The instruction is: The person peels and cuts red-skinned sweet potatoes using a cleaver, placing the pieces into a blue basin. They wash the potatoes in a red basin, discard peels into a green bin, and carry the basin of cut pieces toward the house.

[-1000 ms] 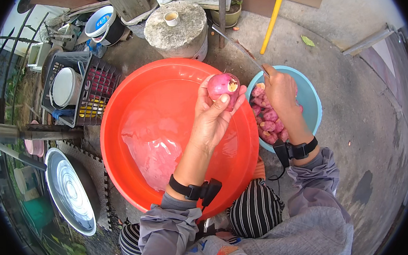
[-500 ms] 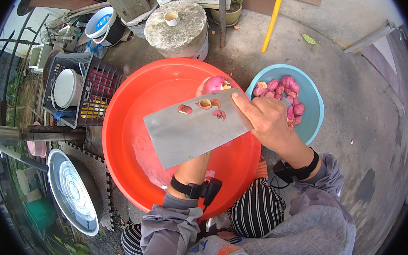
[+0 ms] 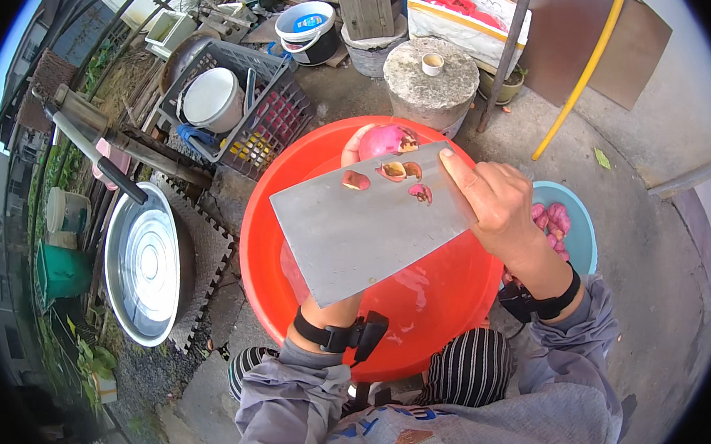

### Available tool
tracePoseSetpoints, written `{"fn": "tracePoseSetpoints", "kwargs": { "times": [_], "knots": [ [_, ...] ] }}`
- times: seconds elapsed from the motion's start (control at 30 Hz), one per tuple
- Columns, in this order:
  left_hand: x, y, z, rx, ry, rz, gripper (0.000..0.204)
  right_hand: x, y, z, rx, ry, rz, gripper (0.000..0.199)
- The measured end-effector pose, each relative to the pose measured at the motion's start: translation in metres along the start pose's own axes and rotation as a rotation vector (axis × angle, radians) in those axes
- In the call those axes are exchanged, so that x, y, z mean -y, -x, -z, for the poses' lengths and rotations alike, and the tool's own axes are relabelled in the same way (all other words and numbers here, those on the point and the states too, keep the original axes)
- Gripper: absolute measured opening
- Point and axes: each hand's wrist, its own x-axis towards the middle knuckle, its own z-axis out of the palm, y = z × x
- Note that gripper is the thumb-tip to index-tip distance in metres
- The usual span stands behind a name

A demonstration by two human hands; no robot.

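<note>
My right hand (image 3: pixel 492 203) is closed on a wide cleaver (image 3: pixel 365 238), its index finger stretched along the blade's top edge. Several small sweet potato trimmings (image 3: pixel 356 180) lie on the flat of the blade. Just beyond the far edge shows a pink-skinned sweet potato (image 3: pixel 387 141) with a cut, pale and brown patch. My left hand (image 3: pixel 351 149) wraps round it, mostly hidden behind the cleaver. Both hands are over a large red basin (image 3: pixel 259 254). More sweet potatoes (image 3: pixel 553 221) lie in a light blue basin (image 3: pixel 582 233) at the right, partly behind my right arm.
A metal basin (image 3: pixel 117 274) stands on the left. Farther off are a grey crate (image 3: pixel 280 115) with a white bucket (image 3: pixel 212 100), a black-and-white pail (image 3: pixel 313 50), and a round concrete block (image 3: pixel 428 78) bearing a small cup (image 3: pixel 432 63). A yellow pole (image 3: pixel 586 78) leans at the right.
The view has swung left, so the basins and background sit farther right in the picture. Both hands, the cleaver and the sweet potato keep nearly the same arrangement, and the trimmings stay on the blade.
</note>
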Motion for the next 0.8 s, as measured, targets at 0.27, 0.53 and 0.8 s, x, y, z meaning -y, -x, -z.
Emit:
{"fn": "tracePoseSetpoints", "kwargs": {
  "times": [0.27, 0.53, 0.8],
  "knots": [
    [-0.18, 0.062, 0.019, -0.168, -0.218, -0.313, 0.048, 0.13, -0.142, -0.049, -0.054, -0.226, 0.234, 0.046],
    [-0.242, 0.146, 0.09, -0.377, -0.112, -0.426, 0.057, 0.23, -0.156, -0.123, 0.043, -0.364, 0.406, 0.051],
    [-0.233, 0.064, 0.204, -0.186, -0.218, -0.415, 0.077, 0.181, -0.155, -0.215, 0.101, -0.406, 0.389, 0.046]
  ]
}}
